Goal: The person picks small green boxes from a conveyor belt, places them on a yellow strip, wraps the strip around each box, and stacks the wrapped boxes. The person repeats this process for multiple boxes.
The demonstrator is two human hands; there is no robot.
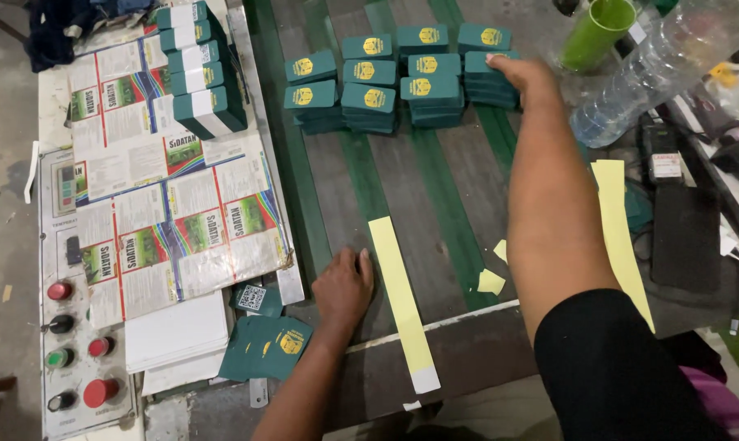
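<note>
green packets (402,77) in stacked rows under right hand (523,75), left hand (343,286) flat beside yellow strip (400,298)

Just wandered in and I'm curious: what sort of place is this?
Probably a small printing or packaging workshop: stacks of green folded cartons lie on a worn workbench, printed label sheets cover a machine, and its control panel has coloured push-buttons.

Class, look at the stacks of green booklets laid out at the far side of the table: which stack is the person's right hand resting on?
The right hand rests on the rightmost stack in the second row, at the group's right edge; no hand touches the other stacks.
</note>
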